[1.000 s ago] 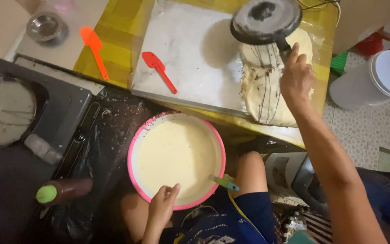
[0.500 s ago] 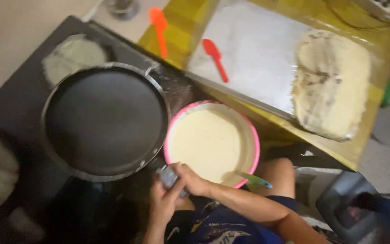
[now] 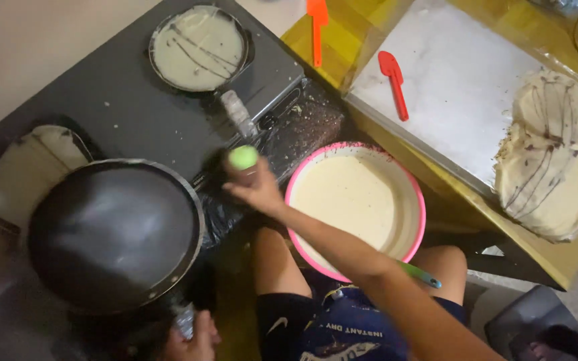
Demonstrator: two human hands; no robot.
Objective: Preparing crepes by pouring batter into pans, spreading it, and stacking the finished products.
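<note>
Your right hand grips a handle tipped with a lime-green cap. The bowl beside it is pink, filled with pale cream batter. The empty pan is matte black. Two spatulas lie ahead, one orange, one red. The stacked crepes are off-white with thin dark drizzle lines, on a yellow tabletop.

A pale wall borders a yellow table.
</note>
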